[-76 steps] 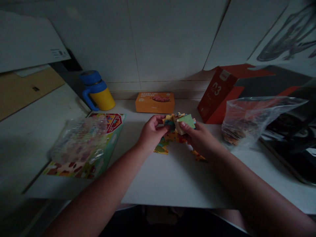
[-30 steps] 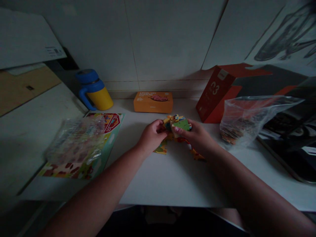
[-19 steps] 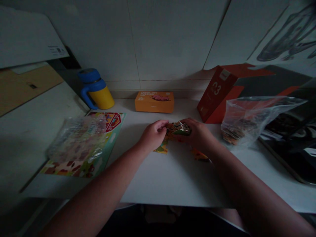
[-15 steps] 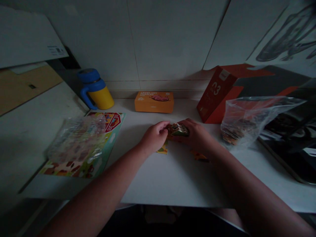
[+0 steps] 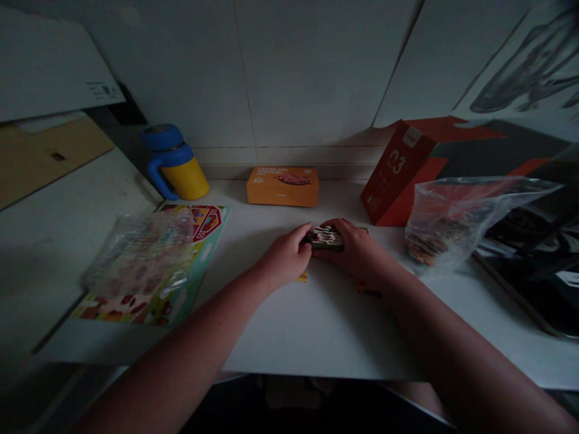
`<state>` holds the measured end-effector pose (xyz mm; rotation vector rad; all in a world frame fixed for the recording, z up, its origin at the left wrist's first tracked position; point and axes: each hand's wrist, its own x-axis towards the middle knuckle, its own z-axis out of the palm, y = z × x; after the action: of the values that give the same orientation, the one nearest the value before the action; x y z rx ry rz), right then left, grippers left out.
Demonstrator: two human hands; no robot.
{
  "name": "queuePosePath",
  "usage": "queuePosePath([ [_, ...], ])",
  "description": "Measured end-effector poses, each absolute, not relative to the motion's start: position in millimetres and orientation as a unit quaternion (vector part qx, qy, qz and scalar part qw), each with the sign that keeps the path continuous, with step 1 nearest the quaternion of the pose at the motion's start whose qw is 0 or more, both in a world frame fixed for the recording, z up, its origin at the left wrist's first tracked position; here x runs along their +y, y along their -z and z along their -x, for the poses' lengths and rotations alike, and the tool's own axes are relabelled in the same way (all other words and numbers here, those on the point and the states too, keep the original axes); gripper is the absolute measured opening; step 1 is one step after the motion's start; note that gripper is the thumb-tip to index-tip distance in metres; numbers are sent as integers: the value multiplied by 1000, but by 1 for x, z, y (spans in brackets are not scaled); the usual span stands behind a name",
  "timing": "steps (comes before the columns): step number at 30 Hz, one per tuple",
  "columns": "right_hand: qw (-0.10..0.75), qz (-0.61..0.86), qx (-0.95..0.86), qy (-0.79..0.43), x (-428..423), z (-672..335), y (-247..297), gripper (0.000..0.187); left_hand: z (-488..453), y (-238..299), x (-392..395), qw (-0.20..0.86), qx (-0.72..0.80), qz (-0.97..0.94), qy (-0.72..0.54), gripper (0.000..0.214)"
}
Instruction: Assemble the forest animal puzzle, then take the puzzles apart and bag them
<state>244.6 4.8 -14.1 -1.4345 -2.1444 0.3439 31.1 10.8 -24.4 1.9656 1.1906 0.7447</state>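
A stack of puzzle pieces (image 5: 327,237), its pale layered edges facing up, is held between both hands just above or on the white table. My left hand (image 5: 289,252) is closed on the stack's left end, thumb and fingers pinching it. The other end is wrapped by my right hand (image 5: 354,244), which hides much of it. A yellow-orange piece (image 5: 302,277) lies partly under my left hand. Beneath my right wrist shows another orange piece (image 5: 367,288), partly covered.
An orange puzzle box (image 5: 283,194) stands against the wall. To the left are a blue and yellow jug (image 5: 187,175) and a colourful sheet (image 5: 205,253) under a plastic bag (image 5: 140,256). On the right, a red box (image 5: 389,175) stands behind a clear bag of pieces (image 5: 438,235).
The stack has turned and been squared up between my hands, its layered edges now more upward. My left hand has shifted slightly right and covers more of the yellow piece.
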Motion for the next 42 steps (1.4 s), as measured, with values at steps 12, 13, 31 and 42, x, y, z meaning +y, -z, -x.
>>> queuePosePath([
  [12,262,516,-806,-125,6,-243,14,29,-31,18,-2,260,404,-841,-247,72],
  [13,262,519,-804,-127,5,-243,13,28,-30,17,-1,262,408,-839,-249,72],
  [31,246,525,-806,-116,3,-242,11,34,-18,7,9,199,422,-848,-252,55],
  [42,268,656,-676,-202,2,-246,-3,58,51,-21,35,191,473,-857,-66,62],
])
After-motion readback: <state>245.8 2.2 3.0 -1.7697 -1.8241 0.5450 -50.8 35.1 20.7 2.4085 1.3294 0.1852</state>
